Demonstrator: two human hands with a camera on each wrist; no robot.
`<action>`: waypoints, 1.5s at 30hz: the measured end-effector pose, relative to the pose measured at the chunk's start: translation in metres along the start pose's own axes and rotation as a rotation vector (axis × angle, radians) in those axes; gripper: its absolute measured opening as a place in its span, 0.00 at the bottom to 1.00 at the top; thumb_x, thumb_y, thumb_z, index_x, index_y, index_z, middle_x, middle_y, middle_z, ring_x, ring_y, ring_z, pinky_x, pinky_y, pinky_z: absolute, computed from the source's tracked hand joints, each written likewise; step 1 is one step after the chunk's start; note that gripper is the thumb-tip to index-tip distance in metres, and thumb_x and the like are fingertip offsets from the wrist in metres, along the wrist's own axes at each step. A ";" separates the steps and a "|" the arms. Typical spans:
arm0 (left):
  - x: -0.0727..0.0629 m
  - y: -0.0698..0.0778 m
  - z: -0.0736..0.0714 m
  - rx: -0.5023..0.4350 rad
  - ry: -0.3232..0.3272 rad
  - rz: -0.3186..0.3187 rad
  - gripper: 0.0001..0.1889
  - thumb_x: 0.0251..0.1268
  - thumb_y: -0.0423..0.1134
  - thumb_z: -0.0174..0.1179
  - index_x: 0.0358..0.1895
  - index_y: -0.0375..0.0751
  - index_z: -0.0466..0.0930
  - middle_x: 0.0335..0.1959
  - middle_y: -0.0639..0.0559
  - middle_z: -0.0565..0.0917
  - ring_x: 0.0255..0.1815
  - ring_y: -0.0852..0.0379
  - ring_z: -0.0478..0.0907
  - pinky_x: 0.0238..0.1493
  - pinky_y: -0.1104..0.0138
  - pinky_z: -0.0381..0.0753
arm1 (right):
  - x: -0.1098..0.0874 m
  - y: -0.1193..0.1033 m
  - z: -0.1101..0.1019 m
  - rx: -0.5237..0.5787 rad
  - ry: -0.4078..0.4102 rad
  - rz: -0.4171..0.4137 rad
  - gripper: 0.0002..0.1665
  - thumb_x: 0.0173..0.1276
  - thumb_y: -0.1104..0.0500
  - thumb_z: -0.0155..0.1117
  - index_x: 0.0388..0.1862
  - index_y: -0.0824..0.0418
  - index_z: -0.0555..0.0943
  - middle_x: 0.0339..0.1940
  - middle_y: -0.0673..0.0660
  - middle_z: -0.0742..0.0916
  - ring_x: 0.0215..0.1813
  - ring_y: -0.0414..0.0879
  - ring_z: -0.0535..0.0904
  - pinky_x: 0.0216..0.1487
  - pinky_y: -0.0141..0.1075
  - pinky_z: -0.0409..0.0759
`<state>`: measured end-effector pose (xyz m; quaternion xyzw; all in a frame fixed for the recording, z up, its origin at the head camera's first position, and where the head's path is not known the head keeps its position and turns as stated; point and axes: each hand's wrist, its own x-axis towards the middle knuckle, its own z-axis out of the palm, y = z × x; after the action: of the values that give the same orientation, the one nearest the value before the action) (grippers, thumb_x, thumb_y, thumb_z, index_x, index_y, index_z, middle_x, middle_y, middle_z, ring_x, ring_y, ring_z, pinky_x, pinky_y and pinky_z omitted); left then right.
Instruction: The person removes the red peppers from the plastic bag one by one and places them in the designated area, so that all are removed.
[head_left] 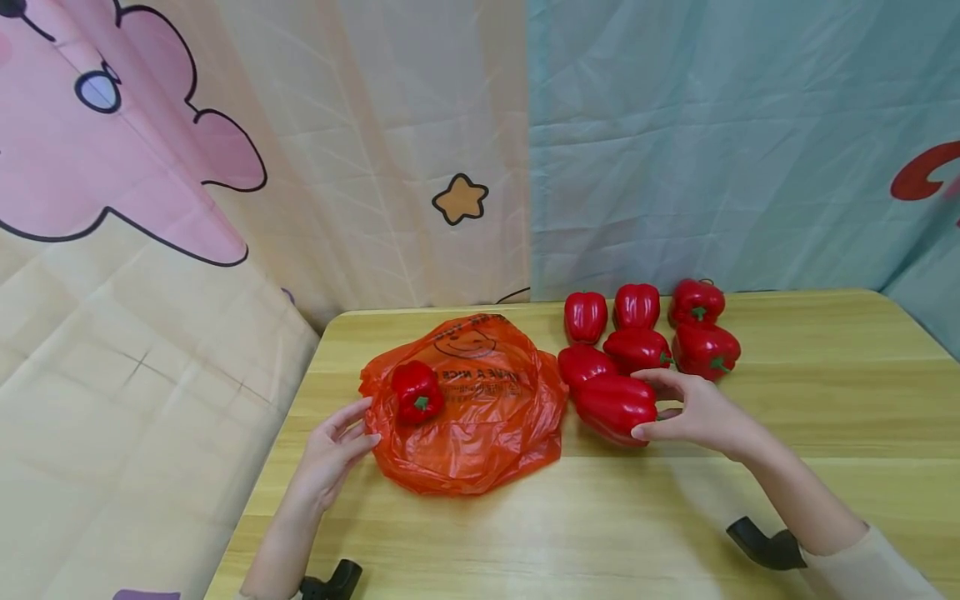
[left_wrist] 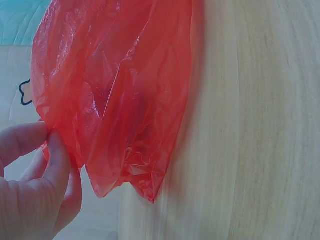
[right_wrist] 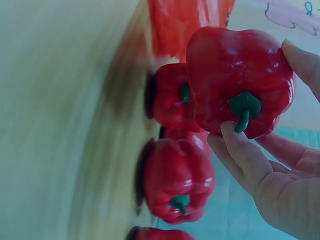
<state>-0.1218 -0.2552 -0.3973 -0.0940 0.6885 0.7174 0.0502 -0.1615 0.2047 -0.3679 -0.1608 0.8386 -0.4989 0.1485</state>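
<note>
An orange-red plastic bag [head_left: 487,450] with a printed smiling face is spread on the table, its near-left edge pinched by my left hand [head_left: 337,450]. One red bell pepper [head_left: 417,392] shows at the bag's left part. In the left wrist view, thumb and fingers meet on the thin film of the bag [left_wrist: 130,100]. To the right of the bag, my right hand [head_left: 697,412] grips a red bell pepper [head_left: 613,408] between thumb and fingers. The right wrist view shows this held pepper [right_wrist: 240,75] raised off the table, green stem facing the wrist.
Behind the held pepper several more red bell peppers lie in a group, among them one at the back right [head_left: 697,302] and one with its stem turned rightward [head_left: 705,350]. The wooden table [head_left: 525,542] ends at a printed curtain [head_left: 420,150].
</note>
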 end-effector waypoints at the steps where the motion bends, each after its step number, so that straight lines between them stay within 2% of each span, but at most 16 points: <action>1: 0.000 0.000 0.000 0.000 -0.001 0.000 0.29 0.58 0.21 0.56 0.65 0.29 0.61 0.55 0.49 0.69 0.48 0.63 0.77 0.48 0.69 0.79 | -0.001 0.002 0.000 0.001 -0.002 0.004 0.43 0.50 0.56 0.74 0.62 0.72 0.66 0.51 0.66 0.77 0.52 0.59 0.72 0.39 0.37 0.83; 12: 0.001 0.001 0.001 0.014 0.008 -0.019 0.30 0.59 0.21 0.55 0.66 0.29 0.60 0.55 0.49 0.69 0.47 0.63 0.77 0.48 0.69 0.79 | -0.004 0.026 0.000 0.025 -0.053 -0.034 0.41 0.51 0.59 0.73 0.61 0.73 0.67 0.50 0.65 0.78 0.52 0.59 0.73 0.42 0.33 0.81; 19: 0.002 0.001 0.001 0.018 0.009 -0.016 0.30 0.59 0.21 0.55 0.66 0.28 0.59 0.55 0.49 0.69 0.47 0.63 0.77 0.48 0.69 0.79 | -0.005 0.034 -0.001 0.005 -0.071 -0.030 0.41 0.52 0.59 0.72 0.61 0.73 0.66 0.51 0.65 0.78 0.53 0.58 0.72 0.42 0.33 0.81; 45: 0.000 0.000 0.000 0.017 0.003 -0.007 0.30 0.58 0.21 0.55 0.66 0.29 0.60 0.54 0.50 0.70 0.46 0.63 0.77 0.47 0.69 0.79 | -0.007 0.039 0.001 0.041 -0.106 -0.023 0.42 0.56 0.60 0.70 0.64 0.75 0.62 0.56 0.70 0.75 0.54 0.61 0.73 0.43 0.32 0.80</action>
<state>-0.1217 -0.2550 -0.3974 -0.0968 0.6944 0.7111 0.0525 -0.1600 0.2244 -0.4023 -0.1936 0.8172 -0.5086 0.1900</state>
